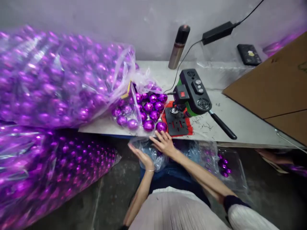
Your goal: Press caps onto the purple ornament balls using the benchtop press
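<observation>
Shiny purple balls (154, 115) lie in a cluster at the front of the table, some in the mouth of a clear bag. My right hand (165, 144) stretches its fingers over the table's front edge, fingertips at the nearest purple ball (161, 126); whether they touch it I cannot tell. Below the edge, my left hand (143, 157) has its palm turned inward and fingers extended, holding nothing visible. A clear plastic bag (159, 163) sits in my lap between the hands. Right of the balls stands a black-and-green benchtop machine (195, 92) over a slotted black plate (176, 123) on red cloth.
Big clear bags of purple balls (59, 80) crowd the left side, on the table and below it. A bottle (179, 46) and a black power adapter (217, 33) are at the back. The machine's lever (223, 126) juts rightward near a cardboard box (275, 86).
</observation>
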Tool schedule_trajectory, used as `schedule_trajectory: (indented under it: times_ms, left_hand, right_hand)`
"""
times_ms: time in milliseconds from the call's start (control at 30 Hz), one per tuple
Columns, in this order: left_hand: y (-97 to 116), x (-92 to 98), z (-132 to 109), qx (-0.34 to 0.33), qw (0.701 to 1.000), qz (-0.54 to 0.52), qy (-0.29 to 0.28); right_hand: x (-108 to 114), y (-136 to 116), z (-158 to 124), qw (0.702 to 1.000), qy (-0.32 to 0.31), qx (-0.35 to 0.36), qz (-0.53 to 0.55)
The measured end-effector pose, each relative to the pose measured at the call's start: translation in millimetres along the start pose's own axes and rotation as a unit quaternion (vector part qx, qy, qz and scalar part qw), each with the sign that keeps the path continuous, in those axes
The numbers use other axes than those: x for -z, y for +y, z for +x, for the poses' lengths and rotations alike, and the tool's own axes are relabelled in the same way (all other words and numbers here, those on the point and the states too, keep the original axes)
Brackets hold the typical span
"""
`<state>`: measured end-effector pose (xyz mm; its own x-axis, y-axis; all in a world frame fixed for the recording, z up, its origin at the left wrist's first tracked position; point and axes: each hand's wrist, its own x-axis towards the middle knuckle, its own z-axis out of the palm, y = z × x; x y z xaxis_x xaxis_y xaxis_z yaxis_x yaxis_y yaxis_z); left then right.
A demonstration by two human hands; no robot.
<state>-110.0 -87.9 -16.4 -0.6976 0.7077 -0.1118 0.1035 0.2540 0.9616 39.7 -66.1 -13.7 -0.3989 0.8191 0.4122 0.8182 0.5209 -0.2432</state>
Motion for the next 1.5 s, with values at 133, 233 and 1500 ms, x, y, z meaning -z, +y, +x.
schedule_trajectory:
  times_ms: [133,233,1500]
  left_hand:
    - [-49,-20.3,-52,0.044,0.997,-0.035,-0.049]
    - [-33,-32.7,-27,0.015,0.997,-0.062,-0.039]
    - [87,-72.6,-22,0.189,0.87,-0.326,-0.318]
  right_hand:
    - [-18,33,-34,0.999,-0.023,0.02,-0.026]
    - [-28,24,-20,0.998,0.016,0.013,-0.061]
    - [62,32,-120,0.989,0.054,-0.038,0.135]
